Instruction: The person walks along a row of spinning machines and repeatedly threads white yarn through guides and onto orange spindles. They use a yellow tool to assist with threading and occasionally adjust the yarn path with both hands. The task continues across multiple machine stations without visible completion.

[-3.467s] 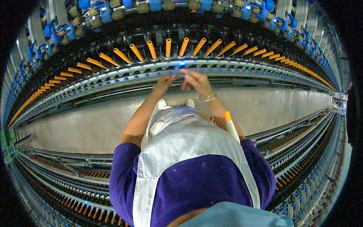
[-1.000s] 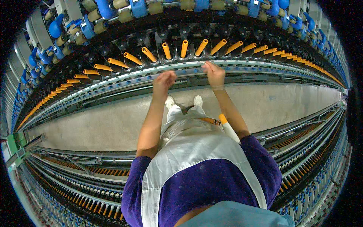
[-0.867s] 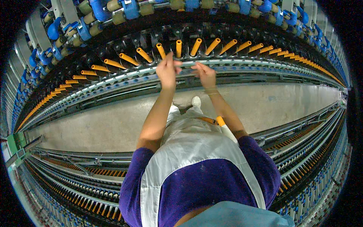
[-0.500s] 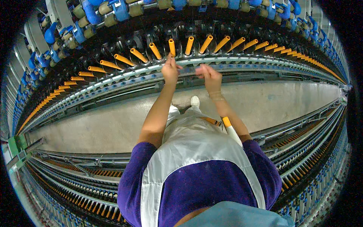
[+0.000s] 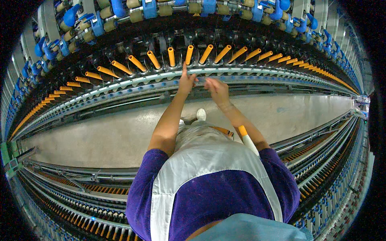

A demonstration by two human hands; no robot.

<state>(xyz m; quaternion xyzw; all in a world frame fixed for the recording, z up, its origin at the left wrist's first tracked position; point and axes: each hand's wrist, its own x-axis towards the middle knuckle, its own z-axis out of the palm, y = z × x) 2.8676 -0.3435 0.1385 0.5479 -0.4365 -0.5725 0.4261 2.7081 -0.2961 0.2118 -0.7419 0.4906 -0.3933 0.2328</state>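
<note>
1. Your left hand point(image 5: 187, 83) is out over the far rail point(image 5: 245, 71). One finger points far, and the other fingers are bent.
2. The tip of that finger is right by the near end of an orange tube point(image 5: 189, 55). I cannot tell if it touches the tube.
3. Your right hand point(image 5: 217, 89) is just to the right, on the near side of the rail. Its fingers are curled in and a bit blurry.
4. I cannot tell if either hand grips something small, like a thread.
5. The orange tube is in a long row of tubes just past the rail. The row goes far off to the left and to the right.
6. Past the row, at the far side, there are blue parts point(image 5: 148, 8) and brown rollers point(image 5: 165, 10).
7. You wear a white apron point(image 5: 209, 150) over a purple shirt point(image 5: 225, 193). More orange tubes poke out at the apron's front, and a white tube point(image 5: 250, 143) with an orange top is by your right arm.
8. A white shoe point(image 5: 201, 115) is on the grey floor point(image 5: 128, 128). Behind you, on the near side, is another machine point(image 5: 80, 205) with its own tubes.
</note>
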